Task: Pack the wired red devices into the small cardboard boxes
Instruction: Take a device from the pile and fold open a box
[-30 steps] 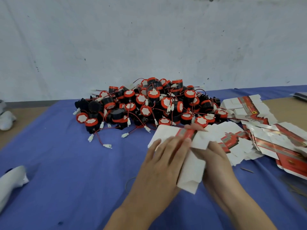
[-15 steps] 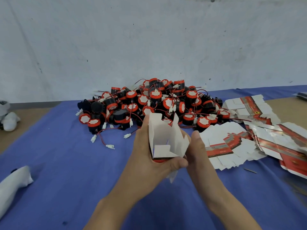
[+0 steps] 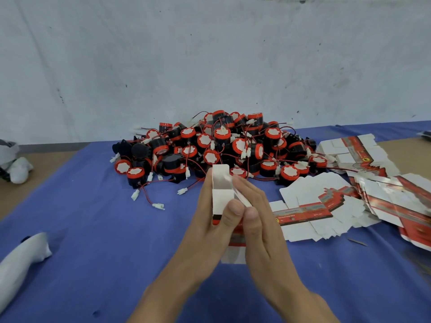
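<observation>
Small cardboard box (image 3: 222,197), upright with its top open, sits between my hands. My left hand (image 3: 204,224) grips it and my right hand (image 3: 262,220) pinches a side flap. Beyond them the wired red devices (image 3: 221,148) lie heaped, with flat box blanks (image 3: 326,206) to the right. I judge nothing is packed yet.
</observation>
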The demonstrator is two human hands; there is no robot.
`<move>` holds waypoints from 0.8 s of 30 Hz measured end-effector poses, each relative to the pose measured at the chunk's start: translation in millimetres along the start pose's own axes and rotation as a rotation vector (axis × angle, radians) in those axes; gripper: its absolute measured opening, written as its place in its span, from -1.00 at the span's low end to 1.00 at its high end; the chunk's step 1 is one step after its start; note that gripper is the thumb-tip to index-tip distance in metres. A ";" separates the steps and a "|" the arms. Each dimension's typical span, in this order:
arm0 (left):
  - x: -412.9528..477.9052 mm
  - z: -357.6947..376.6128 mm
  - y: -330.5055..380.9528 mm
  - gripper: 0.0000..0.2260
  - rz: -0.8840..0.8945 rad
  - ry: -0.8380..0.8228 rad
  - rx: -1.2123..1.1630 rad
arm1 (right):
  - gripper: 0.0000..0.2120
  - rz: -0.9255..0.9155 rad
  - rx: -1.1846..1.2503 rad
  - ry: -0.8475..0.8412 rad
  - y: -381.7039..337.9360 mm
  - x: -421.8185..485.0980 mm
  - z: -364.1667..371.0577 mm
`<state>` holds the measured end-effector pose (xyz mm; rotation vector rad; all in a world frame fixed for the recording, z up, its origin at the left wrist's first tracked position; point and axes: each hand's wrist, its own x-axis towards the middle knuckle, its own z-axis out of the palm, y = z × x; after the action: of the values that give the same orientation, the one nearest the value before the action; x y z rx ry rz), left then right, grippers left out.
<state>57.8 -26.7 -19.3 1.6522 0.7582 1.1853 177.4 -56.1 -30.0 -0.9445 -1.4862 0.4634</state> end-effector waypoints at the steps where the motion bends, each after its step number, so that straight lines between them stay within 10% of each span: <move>1: -1.3 1.1 -0.5 -0.07 -0.003 0.001 0.003 | -0.41 -0.009 -0.026 0.026 1.1 1.5 -0.6; 13: -1.1 5.0 5.0 -0.08 -0.081 -0.034 0.004 | -0.52 -0.026 -0.075 0.058 6.9 10.7 -5.7; 24: 2.8 -3.4 17.6 -0.76 -0.062 0.007 -0.132 | -0.73 -0.004 0.005 -0.058 1.6 12.1 -9.0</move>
<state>55.0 -29.7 -1.7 1.5069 0.7152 1.1731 187.5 -48.0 -22.1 -0.9308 -1.5378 0.4954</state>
